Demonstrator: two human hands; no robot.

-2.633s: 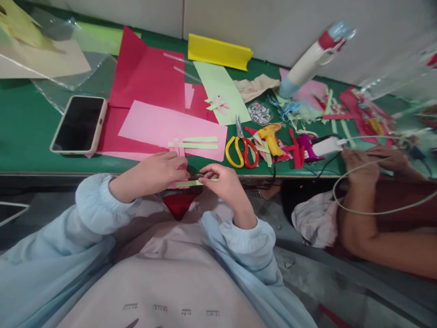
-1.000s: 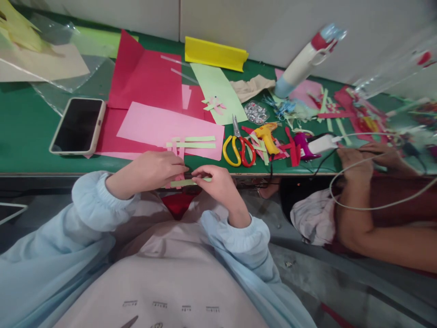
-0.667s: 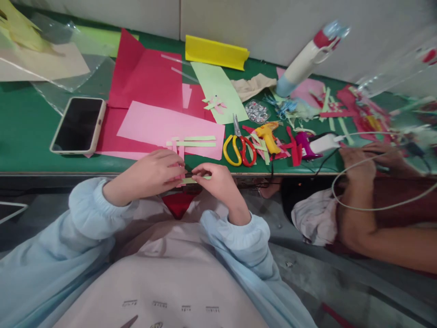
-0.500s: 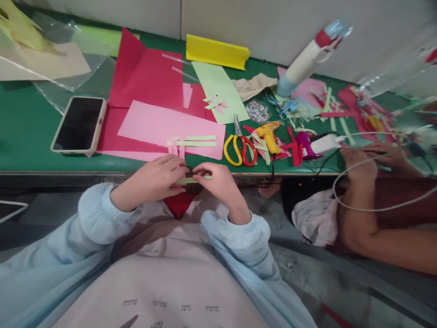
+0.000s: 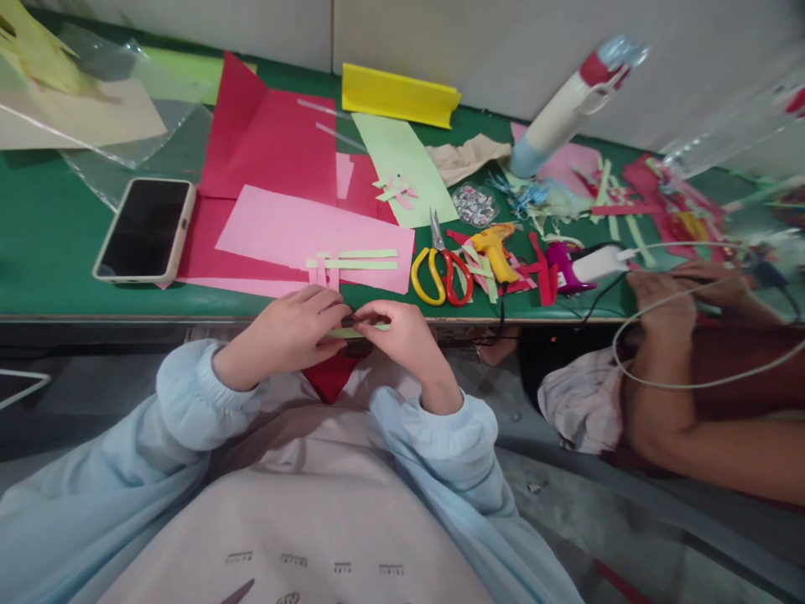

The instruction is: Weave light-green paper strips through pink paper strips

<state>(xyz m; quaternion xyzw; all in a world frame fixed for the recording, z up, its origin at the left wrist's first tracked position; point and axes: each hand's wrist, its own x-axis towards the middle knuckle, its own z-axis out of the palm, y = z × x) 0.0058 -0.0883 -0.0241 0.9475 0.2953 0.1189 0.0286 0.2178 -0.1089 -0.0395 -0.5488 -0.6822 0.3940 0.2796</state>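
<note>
My left hand (image 5: 290, 329) and my right hand (image 5: 397, 334) meet at the table's front edge, fingertips nearly touching. Between them they pinch a pale green paper strip (image 5: 344, 333), held level. Just beyond my left fingers, pink paper strips (image 5: 323, 273) cross under and over green paper strips (image 5: 371, 265), forming a loose weave. This weave lies on a pink paper sheet (image 5: 277, 225); its near end is hidden by my left hand. To the right of the weave rest scissors (image 5: 438, 264) with one yellow and one red handle.
A phone (image 5: 147, 231) lies at left beside red paper (image 5: 277, 138). A yellow glue gun (image 5: 496, 252), a box of googly eyes (image 5: 476, 205) and paper scraps are at right. A bottle (image 5: 566, 113) stands behind. A co-worker's hands (image 5: 667, 302) and a white cable (image 5: 620, 335) are at far right.
My left hand and sleeve have shifted slightly to the right. Both hands keep their pinch on the green strip; the things on the table stay in place.
</note>
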